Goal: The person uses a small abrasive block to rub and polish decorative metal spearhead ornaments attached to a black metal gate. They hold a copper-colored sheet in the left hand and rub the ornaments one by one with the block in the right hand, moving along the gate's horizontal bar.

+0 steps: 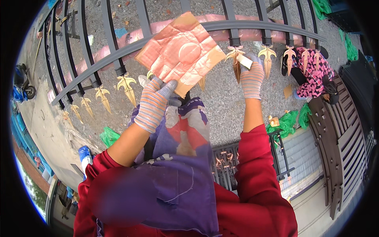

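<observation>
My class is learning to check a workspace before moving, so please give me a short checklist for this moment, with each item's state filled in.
1. Gloves on both hands: ok, striped pair worn.
2. Cardboard gripped: ok, the left hand holds its lower edge.
3. Small pale block gripped: ok, in the right hand.
4. Block touching the spear tip beside it: cannot tell; they overlap in this view.
5. No one else near the fence: not ok, another person appears close to its right-end tips.
6. Ground free of litter: not ok, green plastic lies about.
</observation>
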{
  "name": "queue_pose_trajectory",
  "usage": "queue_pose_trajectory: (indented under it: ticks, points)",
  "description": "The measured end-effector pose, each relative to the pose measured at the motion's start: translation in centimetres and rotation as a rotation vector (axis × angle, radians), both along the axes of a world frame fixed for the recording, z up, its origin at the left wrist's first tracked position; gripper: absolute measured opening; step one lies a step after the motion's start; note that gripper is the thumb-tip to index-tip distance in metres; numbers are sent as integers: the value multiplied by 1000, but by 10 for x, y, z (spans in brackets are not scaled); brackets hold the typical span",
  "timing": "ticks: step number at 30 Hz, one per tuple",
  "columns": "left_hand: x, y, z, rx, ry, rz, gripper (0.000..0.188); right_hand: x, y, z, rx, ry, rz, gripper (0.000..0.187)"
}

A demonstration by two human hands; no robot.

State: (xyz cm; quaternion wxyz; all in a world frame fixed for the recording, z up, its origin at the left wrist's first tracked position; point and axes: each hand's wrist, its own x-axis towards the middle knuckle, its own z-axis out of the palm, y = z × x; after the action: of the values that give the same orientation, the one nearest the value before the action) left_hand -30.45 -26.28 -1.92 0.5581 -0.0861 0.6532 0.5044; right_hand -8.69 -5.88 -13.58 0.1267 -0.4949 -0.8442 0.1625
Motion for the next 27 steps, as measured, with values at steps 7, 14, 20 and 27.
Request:
queue_pose_trajectory:
  ticks: [7,14,20,27]
  points:
    - [-5,-3,-2,47,8,60,25,7,6,7,-59,104,-126,25]
    - [-9,-12,-8,18,27,43,26,-3,11,14,-210,280,-290,19]
    - [-12,-14,-1,40,21,62,25,-9,14,10,-294,404,-461,23]
    - [-11,-23,-2,32,38,91,24,-28,-46,3,-190,-30,-243,34]
